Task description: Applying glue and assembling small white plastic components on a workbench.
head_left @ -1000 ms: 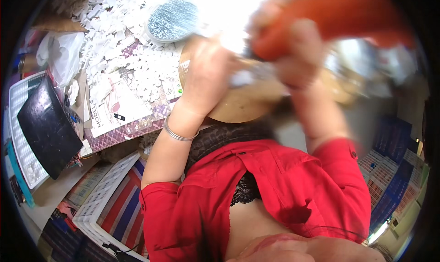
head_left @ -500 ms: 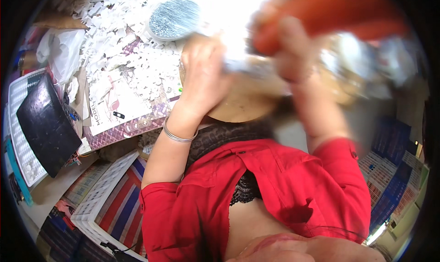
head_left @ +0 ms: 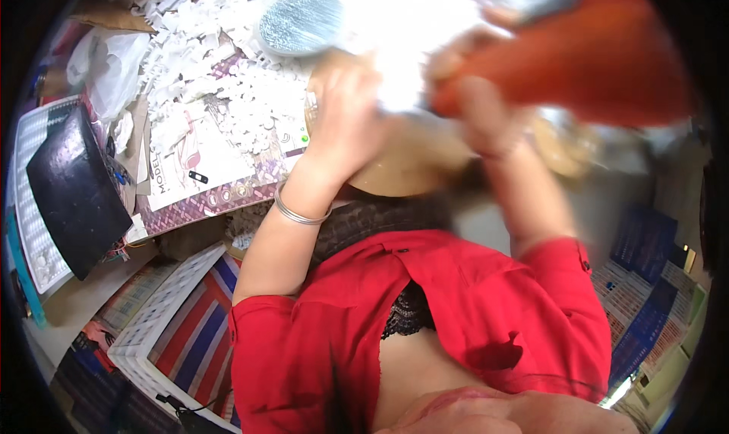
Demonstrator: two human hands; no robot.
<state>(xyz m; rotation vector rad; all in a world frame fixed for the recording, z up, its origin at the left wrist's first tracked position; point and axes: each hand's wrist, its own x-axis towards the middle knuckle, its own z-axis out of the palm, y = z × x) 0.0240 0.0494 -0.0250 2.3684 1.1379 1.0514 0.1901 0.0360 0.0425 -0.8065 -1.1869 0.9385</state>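
My left hand (head_left: pixel 345 119) is raised over a round wooden board (head_left: pixel 402 172), its fingers curled on a bright white object (head_left: pixel 399 85) that is washed out by glare. A thin metal bangle (head_left: pixel 298 214) circles that wrist. Close to the right of it, my right hand (head_left: pixel 478 111) grips a bulky orange tool (head_left: pixel 585 54), which is blurred and points toward the white object. What the white object is cannot be made out. Red sleeves cover both upper arms.
A heap of small white pieces (head_left: pixel 205 54) covers the table at the upper left, with a round grey glittery tin (head_left: pixel 300 22) on it. A printed sheet (head_left: pixel 190 157), a black sheet (head_left: pixel 72 187) on a white grid tray (head_left: pixel 26 176), and a white basket (head_left: pixel 163 309) lie to the left.
The orange tool has swung right and a little lower in the picture. My two hands stay close together over the wooden board, shifted slightly up.
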